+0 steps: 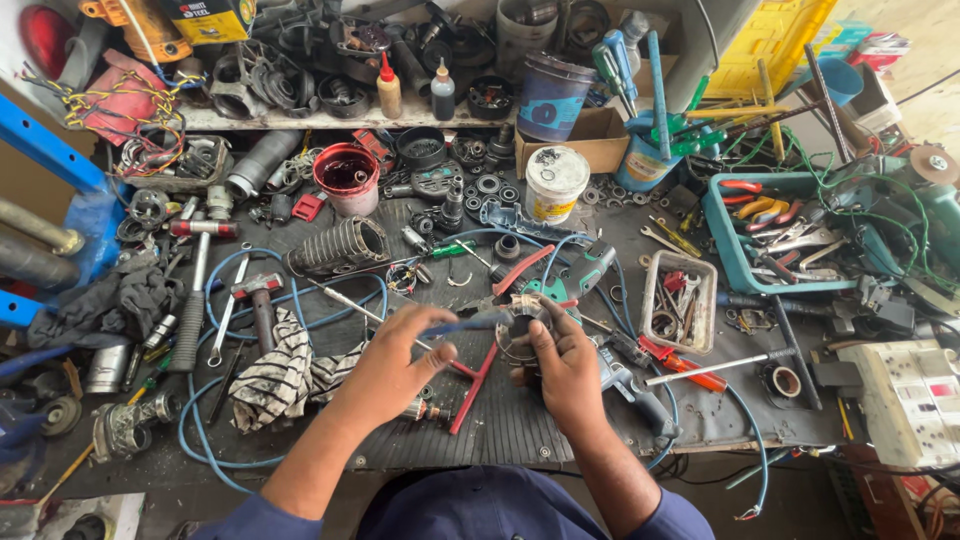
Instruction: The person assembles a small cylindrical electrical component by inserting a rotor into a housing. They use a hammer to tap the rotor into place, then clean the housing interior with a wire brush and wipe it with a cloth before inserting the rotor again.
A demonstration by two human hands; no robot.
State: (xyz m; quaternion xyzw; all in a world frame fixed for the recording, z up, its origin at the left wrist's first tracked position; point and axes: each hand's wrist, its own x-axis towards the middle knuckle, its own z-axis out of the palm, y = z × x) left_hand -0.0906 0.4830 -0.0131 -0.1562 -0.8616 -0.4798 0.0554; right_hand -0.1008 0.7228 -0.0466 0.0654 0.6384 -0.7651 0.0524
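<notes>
1. The right hand (565,362) is clenched around a round metal motor part (520,335), gripping it from the right and below, with the thumb pressed across its near face.
2. The left hand (395,365) pinches a thin blue-handled tool (462,325) between thumb and fingers; the tool's tip reaches across to the part's left edge.
3. The part is held just above the ribbed black mat (500,425), between the two hands, so the tool meets it well inside the right hand's hold.
4. As a judgement, work on the part is under way, not finished: it is apart from any housing, and a green power tool body (585,272) lies open just behind it.
5. Red pliers (480,375) lie on the mat below the hands, and a striped rag (285,372) sits to the left.
6. A clear tray of small parts (680,300) stands to the right, well apart from the grip.
</notes>
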